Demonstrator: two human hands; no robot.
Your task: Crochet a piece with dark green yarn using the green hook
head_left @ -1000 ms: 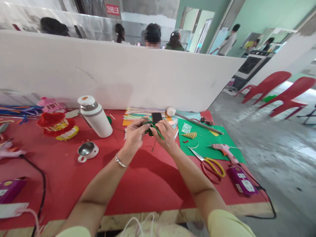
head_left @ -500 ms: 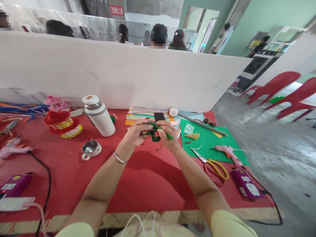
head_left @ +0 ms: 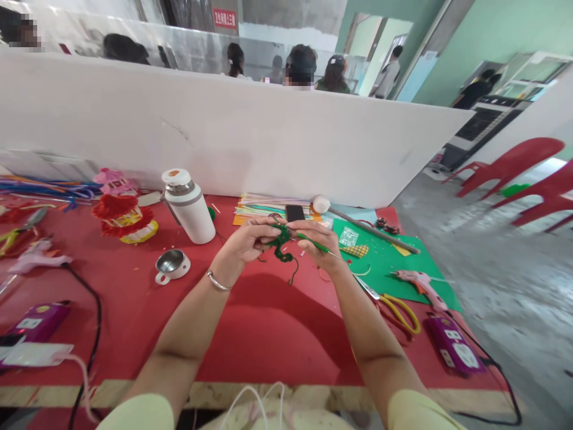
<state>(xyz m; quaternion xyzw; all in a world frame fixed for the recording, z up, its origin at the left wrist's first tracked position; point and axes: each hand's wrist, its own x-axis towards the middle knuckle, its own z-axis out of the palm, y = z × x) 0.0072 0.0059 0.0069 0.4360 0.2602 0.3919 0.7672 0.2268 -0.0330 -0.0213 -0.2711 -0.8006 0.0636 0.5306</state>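
Above the middle of the red table, my left hand point(head_left: 246, 240) pinches a small dark green crochet piece point(head_left: 283, 243), which curls downward with a loose yarn tail hanging from it. My right hand point(head_left: 319, 240) is closed around a crochet hook with a green handle point(head_left: 314, 242); its tip end points at the crochet work. Both hands are close together, and the right fingertips meet the work. The exact stitch at the hook is too small to make out. A green yarn ball point(head_left: 211, 213) is partly hidden behind the white thermos point(head_left: 190, 209).
Scissors point(head_left: 394, 307), a pink glue gun point(head_left: 421, 285) and a purple power strip point(head_left: 453, 345) lie at the right. A steel cup point(head_left: 172, 266) and a red-and-yellow craft house point(head_left: 120, 215) stand left. A white partition point(head_left: 268, 143) borders the table's back.
The view has shifted slightly, moving the table things rightward in the picture. My right hand has turned and opened some distance from the left, showing more of the green crochet piece and its tail.
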